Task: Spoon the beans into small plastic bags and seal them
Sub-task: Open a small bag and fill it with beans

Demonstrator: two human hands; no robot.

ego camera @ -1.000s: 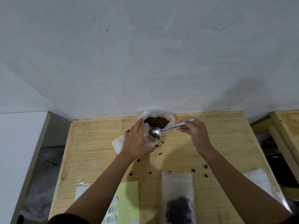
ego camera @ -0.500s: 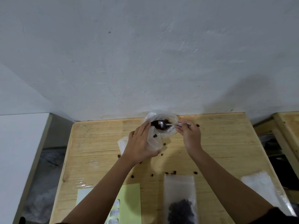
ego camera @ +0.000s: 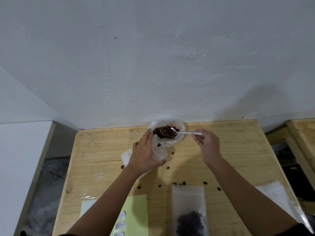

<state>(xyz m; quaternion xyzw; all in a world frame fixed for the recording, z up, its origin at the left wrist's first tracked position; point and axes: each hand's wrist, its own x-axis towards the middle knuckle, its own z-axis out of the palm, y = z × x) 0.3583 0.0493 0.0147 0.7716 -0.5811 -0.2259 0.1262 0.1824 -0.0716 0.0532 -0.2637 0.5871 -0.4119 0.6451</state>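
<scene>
A large clear bag of brown beans (ego camera: pixel 179 135) sits open at the table's far edge against the wall. My right hand (ego camera: pixel 207 145) pinches the handle of a metal spoon (ego camera: pixel 183 132); its bowl lies among the beans in that bag. My left hand (ego camera: pixel 144 155) grips a small clear plastic bag (ego camera: pixel 159 150) just left of the big bag, its mouth open, with a few beans inside. A filled small bag (ego camera: pixel 189 212) lies flat at the near edge between my arms.
Loose beans (ego camera: pixel 183 183) are scattered over the wooden table (ego camera: pixel 238 159). A yellow-green sheet with white labels (ego camera: pixel 136 217) lies near left. Empty clear bags (ego camera: pixel 276 193) lie near right. A second wooden table (ego camera: pixel 303 133) stands to the right; the wall is close behind.
The spoon went from the small bag's mouth back into the large bag of beans and now lies among them. My left hand kept holding the small bag.
</scene>
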